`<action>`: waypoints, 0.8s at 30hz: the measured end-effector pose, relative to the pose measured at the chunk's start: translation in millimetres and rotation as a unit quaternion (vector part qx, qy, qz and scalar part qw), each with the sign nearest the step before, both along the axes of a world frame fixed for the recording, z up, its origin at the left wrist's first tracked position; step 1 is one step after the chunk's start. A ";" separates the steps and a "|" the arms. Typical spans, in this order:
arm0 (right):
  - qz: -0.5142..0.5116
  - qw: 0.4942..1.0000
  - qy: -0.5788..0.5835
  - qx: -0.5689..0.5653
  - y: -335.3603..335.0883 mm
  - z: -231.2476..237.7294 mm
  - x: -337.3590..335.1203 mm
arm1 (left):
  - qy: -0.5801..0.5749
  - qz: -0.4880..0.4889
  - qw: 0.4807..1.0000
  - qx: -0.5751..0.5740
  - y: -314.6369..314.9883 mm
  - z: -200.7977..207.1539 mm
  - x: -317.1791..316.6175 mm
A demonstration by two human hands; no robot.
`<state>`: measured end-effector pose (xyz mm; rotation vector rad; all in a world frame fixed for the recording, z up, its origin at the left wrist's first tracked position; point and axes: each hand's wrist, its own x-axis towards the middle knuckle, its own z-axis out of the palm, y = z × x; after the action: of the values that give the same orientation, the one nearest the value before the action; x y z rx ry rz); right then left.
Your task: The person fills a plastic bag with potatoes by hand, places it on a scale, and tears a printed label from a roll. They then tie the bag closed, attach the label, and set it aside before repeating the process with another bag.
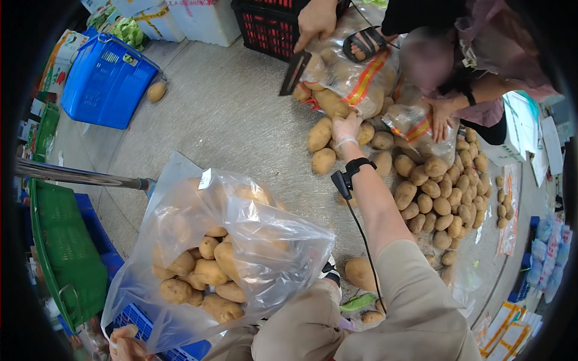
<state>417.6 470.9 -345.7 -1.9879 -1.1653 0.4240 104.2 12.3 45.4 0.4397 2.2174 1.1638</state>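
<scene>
My left hand [124,344], at the lower left, pinches the rim of a large clear plastic bag [283,240] that bulges with potatoes [209,272]. My right hand [347,129] reaches forward to the mouth of a clear sack [376,90] with red and yellow stripes. Its fingers are bent against the potatoes there, next to a large potato [331,103]; what they grip is hidden. Loose potatoes [320,135] lie just left of that hand. A wide heap of potatoes [442,204] spreads to the right of my right forearm.
Across from me, a co-worker's hand [442,117] presses a second striped sack [415,120]; their other hand [316,24] is beside a dark flat thing [295,73]. A blue basket [108,81], a green crate [66,253] and a metal pole [84,174] stand left. A black crate [265,30] is behind.
</scene>
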 end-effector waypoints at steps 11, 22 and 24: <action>0.056 0.917 0.358 -0.167 37.9 6.7 29.9 | 0.047 -0.023 0.998 -0.043 4.8 3.3 3.1; 0.247 0.939 0.026 -0.239 70.7 -28.4 20.8 | 0.006 0.027 0.998 -0.047 23.4 -1.4 10.0; 0.244 0.936 0.114 -0.227 77.1 -37.3 27.6 | 0.014 0.029 0.997 -0.070 33.4 0.9 16.2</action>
<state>445.2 548.0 -383.0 -1.9284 -1.5040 1.2408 120.4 45.7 46.2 0.3368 2.3323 1.0297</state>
